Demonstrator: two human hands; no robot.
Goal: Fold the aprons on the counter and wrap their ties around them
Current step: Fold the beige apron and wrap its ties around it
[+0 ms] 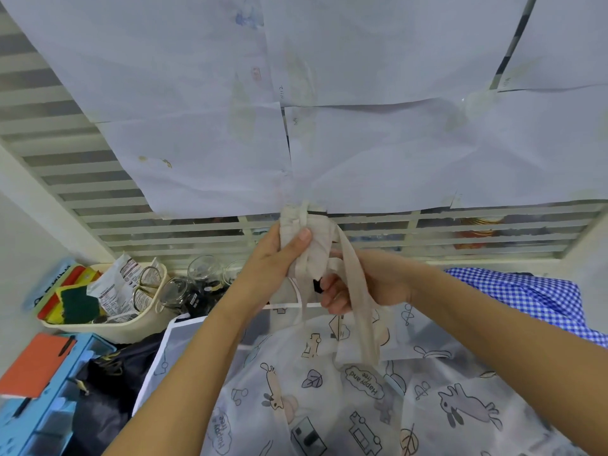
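mid-wrap: my left hand [273,258] grips the folded beige apron [314,250], my right hand [381,284] holds its tie [368,337]; next, wind it round tightly.

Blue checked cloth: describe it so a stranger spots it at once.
Start at the slatted window. Below its right end, beyond the right hand, lies the blue checked cloth. Only it is gingham; the neighbouring apron shows cartoon animals.

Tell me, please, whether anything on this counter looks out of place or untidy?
Nothing looks spilled or damaged. The beige cloth apron bundle, gripped by the left hand, has one long beige tie hanging loose, held by the right hand. Nearby, a translucent cartoon-printed apron and a blue-and-white checked apron lie rumpled, unfolded.
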